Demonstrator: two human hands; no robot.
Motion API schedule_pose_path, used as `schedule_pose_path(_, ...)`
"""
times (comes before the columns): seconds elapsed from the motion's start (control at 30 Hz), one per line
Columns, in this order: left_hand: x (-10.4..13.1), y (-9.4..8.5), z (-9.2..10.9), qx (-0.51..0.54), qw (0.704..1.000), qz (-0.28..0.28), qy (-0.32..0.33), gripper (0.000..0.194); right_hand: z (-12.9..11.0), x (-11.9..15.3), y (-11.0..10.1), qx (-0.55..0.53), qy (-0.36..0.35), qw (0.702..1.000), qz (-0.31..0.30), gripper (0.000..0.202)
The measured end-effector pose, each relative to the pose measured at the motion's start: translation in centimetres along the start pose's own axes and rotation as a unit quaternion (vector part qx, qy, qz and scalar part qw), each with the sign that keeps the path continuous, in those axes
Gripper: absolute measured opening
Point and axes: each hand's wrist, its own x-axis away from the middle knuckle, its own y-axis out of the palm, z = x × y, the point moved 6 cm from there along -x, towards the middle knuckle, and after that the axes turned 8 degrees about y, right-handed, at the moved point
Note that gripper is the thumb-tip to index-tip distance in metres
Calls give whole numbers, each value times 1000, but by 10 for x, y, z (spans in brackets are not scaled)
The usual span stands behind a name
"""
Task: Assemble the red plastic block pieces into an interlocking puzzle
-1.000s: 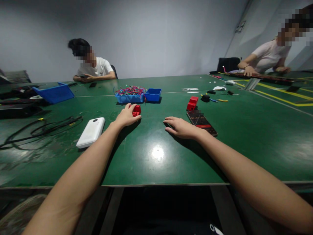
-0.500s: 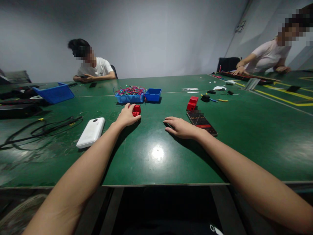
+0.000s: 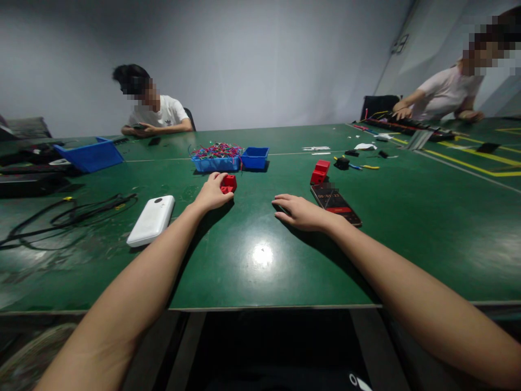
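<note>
On the green table (image 3: 252, 282), my left hand (image 3: 214, 194) has its thumb and fingers around a small red block (image 3: 229, 184), whose left part is hidden by the fingers. My right hand (image 3: 299, 212) rests low over the table with its fingers apart and nothing in them. Close beyond its wrist lies a phone (image 3: 340, 205) with a lit timer screen. A second red piece (image 3: 320, 171) stands at the phone's far end. Behind the left hand is a light blue bin (image 3: 215, 164) heaped with colourful wires, next to a smaller blue bin (image 3: 255, 158).
At left are a white power bank (image 3: 151, 221), black cables (image 3: 81, 217) and a tilted blue bin (image 3: 91, 156). Pliers (image 3: 368, 167) and small black parts lie at right. Two people sit across the table, one with a phone, one touching a dark strip (image 3: 407, 128).
The red block at my left hand has shifted slightly right, and that hand barely moved. My right hand stays in place. The right-hand person's hand has moved a little over the strip.
</note>
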Motion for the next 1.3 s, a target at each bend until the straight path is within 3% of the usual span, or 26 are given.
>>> schedule_pose_path(0.17,1,6,25,31,999,1,45,72,1,0,1,1,2,1000,-2,48)
schedule_pose_path(0.3,6,13,59,57,995,-11,83,72,2,-1,1,-13,0,1000,5,46)
schedule_pose_path(0.43,16,24,101,94,980,-41,171,70,1,0,-1,-31,-4,999,12,39)
schedule_pose_path(0.57,25,31,121,90,973,-44,207,71,1,0,-4,-58,9,998,8,36)
schedule_pose_path(0.8,25,30,118,112,972,-46,201,71,1,0,-5,-64,16,998,8,31)
schedule_pose_path(0.93,24,28,116,161,973,-43,161,74,1,-1,-2,-56,26,998,11,32)
schedule_pose_path(1.1,23,29,116,199,973,-45,103,72,-1,2,-7,-66,42,997,26,49)
schedule_pose_path(1.3,22,39,109,269,961,-7,65,88,7,1,-7,-63,51,995,52,62)
